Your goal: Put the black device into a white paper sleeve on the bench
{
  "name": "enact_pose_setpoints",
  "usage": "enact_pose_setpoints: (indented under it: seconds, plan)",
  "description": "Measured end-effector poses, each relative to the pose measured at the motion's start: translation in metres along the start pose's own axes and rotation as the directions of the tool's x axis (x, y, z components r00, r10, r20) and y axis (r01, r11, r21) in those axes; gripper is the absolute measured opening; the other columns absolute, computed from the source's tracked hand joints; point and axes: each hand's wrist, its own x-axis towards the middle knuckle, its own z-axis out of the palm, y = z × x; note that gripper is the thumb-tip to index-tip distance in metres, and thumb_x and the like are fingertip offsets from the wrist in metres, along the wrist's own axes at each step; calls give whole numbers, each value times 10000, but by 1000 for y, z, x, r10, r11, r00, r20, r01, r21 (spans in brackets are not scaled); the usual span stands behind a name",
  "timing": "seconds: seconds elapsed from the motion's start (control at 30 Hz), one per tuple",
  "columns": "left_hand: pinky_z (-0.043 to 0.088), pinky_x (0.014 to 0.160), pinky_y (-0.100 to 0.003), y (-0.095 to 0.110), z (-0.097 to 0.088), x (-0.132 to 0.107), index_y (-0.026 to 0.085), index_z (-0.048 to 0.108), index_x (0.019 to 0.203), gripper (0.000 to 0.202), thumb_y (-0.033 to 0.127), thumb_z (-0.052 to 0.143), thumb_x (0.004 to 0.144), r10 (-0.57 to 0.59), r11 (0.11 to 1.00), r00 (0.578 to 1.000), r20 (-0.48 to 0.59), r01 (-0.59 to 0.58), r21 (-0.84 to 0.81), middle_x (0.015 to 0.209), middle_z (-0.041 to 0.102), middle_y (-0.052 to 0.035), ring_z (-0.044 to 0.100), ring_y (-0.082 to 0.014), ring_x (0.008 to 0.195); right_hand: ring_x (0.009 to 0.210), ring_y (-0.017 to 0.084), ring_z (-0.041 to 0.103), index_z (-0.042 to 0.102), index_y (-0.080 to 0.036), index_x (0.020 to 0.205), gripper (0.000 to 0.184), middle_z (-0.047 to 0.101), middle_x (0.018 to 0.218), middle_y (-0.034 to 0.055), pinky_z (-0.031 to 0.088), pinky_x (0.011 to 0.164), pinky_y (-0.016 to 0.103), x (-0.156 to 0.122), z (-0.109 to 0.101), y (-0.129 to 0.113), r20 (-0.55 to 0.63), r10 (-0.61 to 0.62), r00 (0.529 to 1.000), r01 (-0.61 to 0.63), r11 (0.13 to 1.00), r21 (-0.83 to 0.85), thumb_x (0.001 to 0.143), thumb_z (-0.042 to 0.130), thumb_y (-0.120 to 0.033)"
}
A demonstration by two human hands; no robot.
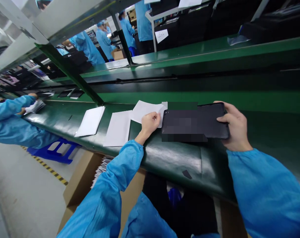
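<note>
Black tablet (195,120) gripped by R hand (235,125); L hand (150,124) pinches white paper sheet (146,111).

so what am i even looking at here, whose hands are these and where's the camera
This picture comes from a camera worn on a person's head, looking down at their own arms in blue sleeves. The right hand grips a black tablet-shaped device, partly blurred out. The left hand pinches a white sheet. Two more white sheets lie on the green conveyor belt. At far left, a co-worker's hand is beside a stack of papers.
</note>
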Motion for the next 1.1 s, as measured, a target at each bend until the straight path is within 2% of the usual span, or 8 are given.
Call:
enact_pose_setpoints:
  seconds: [0.27, 0.5, 0.67, 0.77, 0.83, 0.93, 1.0, 1.1]
  plan:
    - [301, 590, -293, -5, 2, -2, 241, 344, 599, 515, 496, 548, 998, 132, 991, 990, 55, -130, -43, 531, 367, 37, 390, -116, 543, 882, 228, 568, 759, -224, 981, 553, 678, 991, 48, 434, 653, 274, 2, 1, 9, 4, 159, 987, -159, 987, 29, 444, 699, -341]
    - [305, 585, -287, -3, 1, -3, 235, 400, 620, 556, 595, 517, 1027, 169, 983, 976, 135, -156, -96, 534, 358, 47, 370, -113, 541, 929, 221, 541, 708, -184, 1045, 628, 646, 1059, 80, 456, 687, 279, 6, 1, 11, -107, 46, 993, -39, 997, 62, 432, 688, -321]
    - [314, 595, -280, -3, 3, -4, 223, 424, 624, 563, 593, 536, 1033, 170, 983, 969, 178, -153, -103, 545, 412, 37, 391, -106, 548, 934, 218, 569, 673, -221, 1136, 635, 658, 1136, 82, 503, 729, 312, -5, 10, 25, -43, -52, 998, 52, 999, -2, 514, 701, -342]
    - [319, 596, -280, -3, 2, -4, 224, 436, 629, 547, 561, 541, 1045, 186, 981, 966, 181, -174, -83, 546, 426, 36, 407, -110, 544, 849, 217, 618, 603, -265, 1238, 675, 677, 1049, 47, 545, 703, 336, -15, 15, 41, 102, 0, 995, 3, 1000, -30, 587, 734, -386]
    - [322, 595, -284, -4, 2, -5, 229, 417, 627, 547, 543, 539, 1057, 208, 978, 965, 159, -201, -59, 546, 413, 39, 407, -114, 540, 783, 225, 657, 535, -288, 1314, 727, 689, 981, 26, 559, 652, 344, -21, 17, 50, 268, 84, 960, -71, 996, -58, 653, 795, -443]
    - [316, 583, -291, -5, 1, -4, 238, 368, 626, 560, 527, 544, 1072, 229, 973, 966, 115, -229, -18, 545, 382, 44, 396, -117, 533, 616, 212, 651, 460, -282, 1344, 816, 682, 874, 0, 523, 526, 332, -27, 20, 57, 514, 235, 825, -191, 972, -138, 727, 899, -587]
    - [304, 569, -293, -5, 1, -4, 240, 358, 630, 567, 529, 541, 1082, 250, 968, 964, 92, -250, -9, 543, 364, 48, 377, -115, 524, 542, 195, 636, 439, -269, 1330, 863, 662, 820, -24, 507, 487, 322, -28, 20, 56, 596, 276, 754, -221, 961, -164, 751, 921, -690]
    - [294, 555, -292, -4, 1, -6, 235, 381, 639, 580, 554, 522, 1103, 305, 952, 950, 70, -303, -28, 546, 362, 53, 353, -110, 513, 551, 190, 674, 435, -255, 1337, 895, 684, 844, -21, 525, 491, 306, -25, 18, 53, 651, 273, 709, -227, 961, -156, 782, 914, -768]
